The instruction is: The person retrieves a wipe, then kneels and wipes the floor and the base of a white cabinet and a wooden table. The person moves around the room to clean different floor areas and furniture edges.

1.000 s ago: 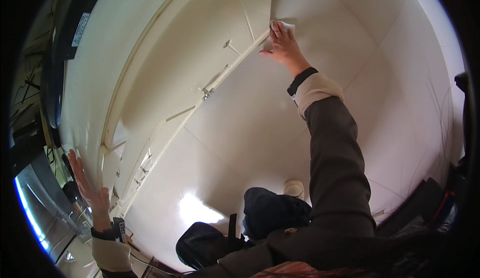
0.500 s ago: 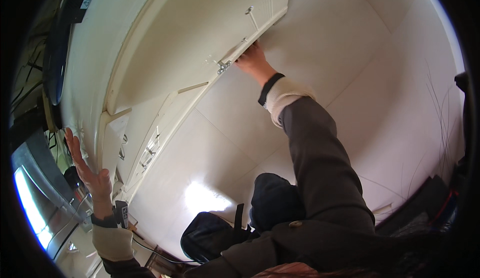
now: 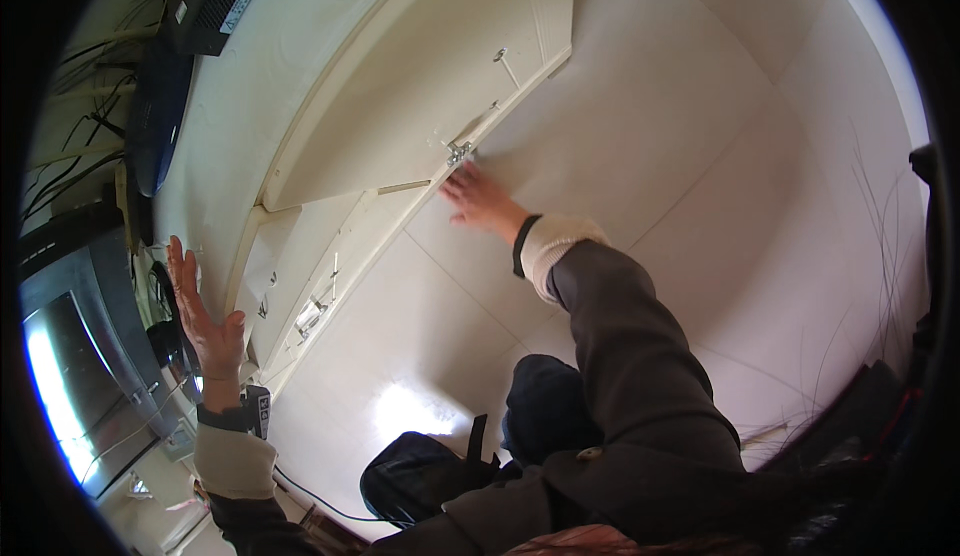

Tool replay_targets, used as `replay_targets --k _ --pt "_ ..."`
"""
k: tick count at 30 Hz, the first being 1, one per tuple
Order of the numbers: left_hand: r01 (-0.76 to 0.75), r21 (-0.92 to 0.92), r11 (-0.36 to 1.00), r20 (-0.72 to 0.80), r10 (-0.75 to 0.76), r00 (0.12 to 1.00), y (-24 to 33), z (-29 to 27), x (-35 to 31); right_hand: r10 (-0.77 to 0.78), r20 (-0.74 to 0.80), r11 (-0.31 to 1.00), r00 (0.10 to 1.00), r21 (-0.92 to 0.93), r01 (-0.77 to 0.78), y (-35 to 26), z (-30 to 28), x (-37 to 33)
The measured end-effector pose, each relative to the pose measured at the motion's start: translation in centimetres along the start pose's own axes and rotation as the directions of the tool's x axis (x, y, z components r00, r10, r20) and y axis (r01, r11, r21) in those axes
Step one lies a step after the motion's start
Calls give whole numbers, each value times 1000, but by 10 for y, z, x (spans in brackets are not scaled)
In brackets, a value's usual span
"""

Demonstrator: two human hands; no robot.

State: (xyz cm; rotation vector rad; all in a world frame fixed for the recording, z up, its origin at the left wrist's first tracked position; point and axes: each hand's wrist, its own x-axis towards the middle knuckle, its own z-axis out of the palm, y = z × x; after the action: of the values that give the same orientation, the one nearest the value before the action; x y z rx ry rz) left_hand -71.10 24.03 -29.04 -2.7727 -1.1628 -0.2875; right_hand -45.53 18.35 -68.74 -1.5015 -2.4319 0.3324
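My right hand point(image 3: 482, 202) is beside the long edge of a cream cabinet point(image 3: 370, 146), just below a small metal fitting point(image 3: 459, 153) on that edge. Its fingers are somewhat blurred but look apart, and nothing shows in them; whether the fingertips touch the edge I cannot tell. At the left, my left hand point(image 3: 208, 316) is raised with its fingers stretched out and the thumb apart, holding nothing. It is close to the near end of the cabinet. A black device with buttons point(image 3: 258, 412) shows beside my left wrist.
More metal fittings point(image 3: 310, 316) line the cabinet front. A dark screen point(image 3: 75, 376), a dark blue-black device point(image 3: 165, 121) and tangled black cables point(image 3: 75, 171) are at the left. Pale tiles point(image 3: 640, 156) cover the floor. My dark-clothed leg point(image 3: 545, 406) is at the bottom.
My right hand has come away from the cabinet edge further off and moved nearer and left along it. My left hand stays raised and open. The whole view has shifted slightly.
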Motion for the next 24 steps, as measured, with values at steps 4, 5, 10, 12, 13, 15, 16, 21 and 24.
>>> replay_targets --k 4,5,10,12,13,15,16,21,24 --pt "-1 3 1000 1 1 1000 4 -2 1 -170 82 980 982 118 159 -58 9 -61" --pt "-3 9 1000 4 3 1000 5 -3 1 -211 136 969 968 161 189 -69 9 -77" --pt "16 -63 998 -23 -17 1000 7 1 1 -174 90 945 981 297 140 -38 -6 -121" --pt "40 -116 992 -36 -45 998 7 3 0 -48 25 958 999 283 39 9 -15 -107" --pt "29 -95 995 -42 -33 999 6 3 0 27 19 976 999 217 -30 37 -21 -93" --pt "19 -62 998 -34 -21 999 4 2 0 29 -171 1000 985 -3 -30 79 -31 -64" --pt "1 -48 999 -26 -3 1000 2 2 0 132 -140 991 981 -17 -136 92 -34 -45" --pt "-5 -25 1000 -10 5 1000 -1 -1 -1 271 -291 949 918 -79 -305 101 -27 -1" --pt "-3 -10 1000 -38 3 999 0 1 -1 228 -113 968 967 -76 -237 68 -17 -25"
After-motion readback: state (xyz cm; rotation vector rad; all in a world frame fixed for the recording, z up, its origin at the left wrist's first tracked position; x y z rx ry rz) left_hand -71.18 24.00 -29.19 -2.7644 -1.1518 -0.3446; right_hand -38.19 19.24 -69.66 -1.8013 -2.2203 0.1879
